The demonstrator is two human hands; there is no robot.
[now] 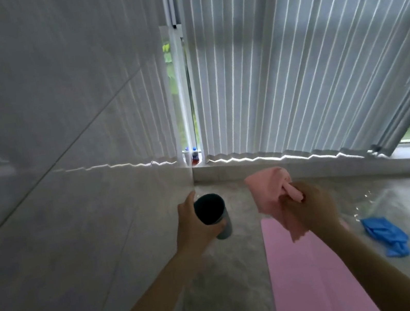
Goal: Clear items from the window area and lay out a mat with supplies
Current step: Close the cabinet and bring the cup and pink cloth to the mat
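Fingers (pixel 290 196) pinch pink cloth (pixel 272 193) above lengthwise pink mat (pixel 307 274), left hand (pixel 194 225) gripping tilted cup (pixel 212 215)

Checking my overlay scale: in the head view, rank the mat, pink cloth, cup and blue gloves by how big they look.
1. Mat, largest, though cut off by the frame edge.
2. Pink cloth.
3. Blue gloves and cup: too alike to rank, and the cup is held nearer the camera.

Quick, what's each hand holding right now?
Left hand: closed around a dark cup.
Right hand: closed on a pink cloth.
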